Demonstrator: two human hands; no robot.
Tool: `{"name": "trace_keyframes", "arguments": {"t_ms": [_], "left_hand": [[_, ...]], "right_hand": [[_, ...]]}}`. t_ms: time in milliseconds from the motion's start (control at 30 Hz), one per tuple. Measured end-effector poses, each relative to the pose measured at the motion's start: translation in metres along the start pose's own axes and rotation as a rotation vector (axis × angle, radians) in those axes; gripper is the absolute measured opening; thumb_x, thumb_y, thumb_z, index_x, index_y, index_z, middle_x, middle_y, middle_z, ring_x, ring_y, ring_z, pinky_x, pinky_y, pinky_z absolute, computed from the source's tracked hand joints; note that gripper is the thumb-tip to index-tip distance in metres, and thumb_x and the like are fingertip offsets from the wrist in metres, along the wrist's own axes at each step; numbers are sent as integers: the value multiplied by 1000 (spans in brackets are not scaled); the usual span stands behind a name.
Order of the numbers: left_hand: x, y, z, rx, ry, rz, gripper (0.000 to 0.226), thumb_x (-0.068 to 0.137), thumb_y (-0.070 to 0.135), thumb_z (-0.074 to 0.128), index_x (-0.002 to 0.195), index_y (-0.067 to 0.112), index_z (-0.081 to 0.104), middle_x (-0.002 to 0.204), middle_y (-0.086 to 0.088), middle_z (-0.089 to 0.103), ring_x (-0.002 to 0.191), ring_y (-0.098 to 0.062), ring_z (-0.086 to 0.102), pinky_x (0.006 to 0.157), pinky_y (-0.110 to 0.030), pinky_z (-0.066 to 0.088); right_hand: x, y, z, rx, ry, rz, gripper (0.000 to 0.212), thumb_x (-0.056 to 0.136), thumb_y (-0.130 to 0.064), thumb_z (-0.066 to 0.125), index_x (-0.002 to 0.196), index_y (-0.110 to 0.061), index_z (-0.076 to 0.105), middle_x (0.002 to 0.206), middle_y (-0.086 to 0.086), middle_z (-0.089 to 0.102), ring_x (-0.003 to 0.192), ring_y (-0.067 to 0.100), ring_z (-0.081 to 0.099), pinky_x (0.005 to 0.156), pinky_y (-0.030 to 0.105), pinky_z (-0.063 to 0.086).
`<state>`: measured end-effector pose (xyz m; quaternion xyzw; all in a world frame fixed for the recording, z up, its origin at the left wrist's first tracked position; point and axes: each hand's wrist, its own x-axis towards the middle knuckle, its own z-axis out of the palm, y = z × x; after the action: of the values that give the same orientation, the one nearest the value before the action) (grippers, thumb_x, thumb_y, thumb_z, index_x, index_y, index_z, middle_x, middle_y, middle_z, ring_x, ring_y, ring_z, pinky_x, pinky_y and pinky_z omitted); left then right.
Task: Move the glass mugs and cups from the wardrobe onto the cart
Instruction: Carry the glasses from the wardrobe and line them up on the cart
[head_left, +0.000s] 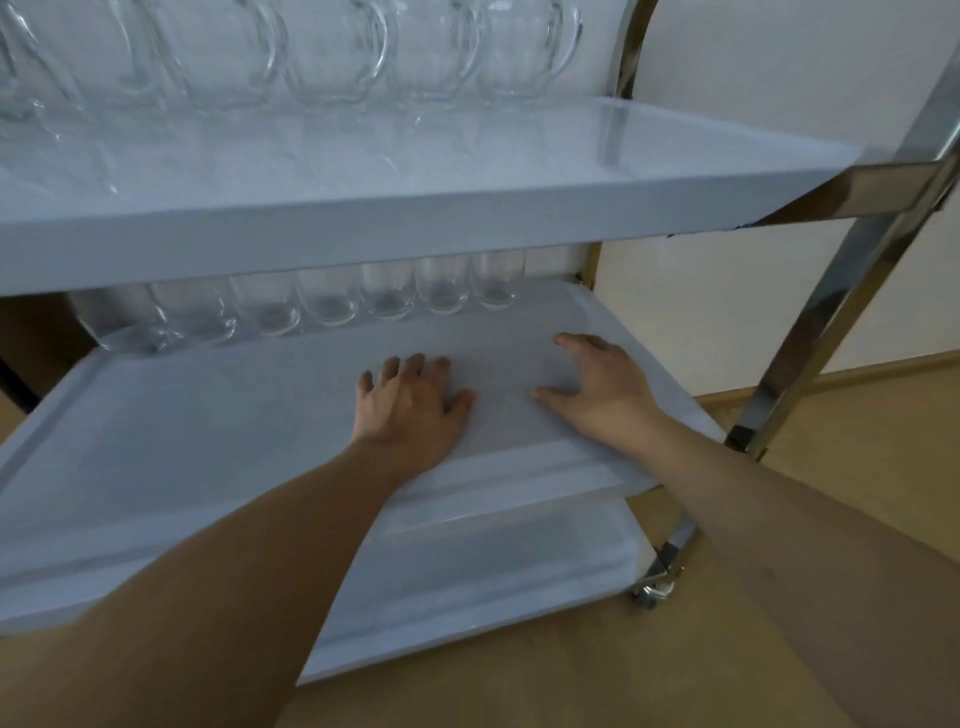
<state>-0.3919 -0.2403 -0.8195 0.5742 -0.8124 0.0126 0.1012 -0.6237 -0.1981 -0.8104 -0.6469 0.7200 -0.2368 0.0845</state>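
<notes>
Resting flat and empty on the cart's middle shelf (218, 447), left hand (410, 410) and right hand (597, 384) are facing glass cups (332, 301) at 12 o'clock: hard, slippery, breakable, probably best held around the sides.

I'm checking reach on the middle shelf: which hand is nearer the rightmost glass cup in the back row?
The right hand. It lies just in front of the rightmost glass cup; the left hand lies further left.
</notes>
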Motion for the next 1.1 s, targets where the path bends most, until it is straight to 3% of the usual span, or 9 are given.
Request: {"name": "trace_keyframes", "arguments": {"t_ms": [133, 333, 533, 700, 833, 1100], "left_hand": [[-5, 8, -16, -42, -15, 42, 52, 101, 51, 39, 146, 24, 43, 153, -5, 43, 141, -31, 36, 114, -47, 31], [-67, 34, -70, -211, -251, 36, 64, 100, 57, 43, 156, 26, 33, 165, -5, 27, 151, -31, 21, 119, -48, 23], [-132, 58, -180, -236, -444, 46, 67, 99, 56, 47, 156, 25, 32, 163, -6, 29, 148, -30, 26, 115, -49, 31], [-159, 93, -298, -287, -514, 42, 67, 99, 56, 49, 155, 22, 34, 157, -6, 38, 142, -29, 35, 113, -46, 36], [-161, 130, -397, -310, -480, 75, 68, 99, 55, 50, 155, 21, 33, 157, -5, 37, 143, -29, 33, 114, -46, 35], [-97, 210, -573, -197, -197, 313, 68, 98, 57, 51, 154, 22, 34, 157, -7, 38, 142, -32, 34, 113, -50, 36]], "right_hand": [[-38, -7, -15, -12, -23, 25, 80, 89, -59, 65, 155, -23, 37, 158, 3, 39, 144, 28, 32, 115, 37, 30], [-98, -50, -56, 2, -96, 169, 72, 92, -53, 64, 147, -11, 46, 148, 11, 48, 140, 34, 34, 115, 42, 28], [-161, -101, -145, 99, -220, 286, 72, 94, -52, 62, 151, -14, 41, 153, 8, 43, 144, 29, 32, 118, 42, 29], [-194, -146, -253, 139, -270, 353, 73, 94, -52, 61, 154, -18, 36, 156, 3, 39, 146, 24, 30, 118, 40, 30], [-206, -175, -354, 183, -247, 374, 73, 94, -51, 62, 154, -20, 36, 158, 1, 36, 146, 24, 31, 118, 42, 30], [-193, -191, -545, 119, -26, 286, 72, 90, -48, 66, 151, -22, 40, 150, 4, 44, 140, 28, 36, 113, 39, 30]]}}
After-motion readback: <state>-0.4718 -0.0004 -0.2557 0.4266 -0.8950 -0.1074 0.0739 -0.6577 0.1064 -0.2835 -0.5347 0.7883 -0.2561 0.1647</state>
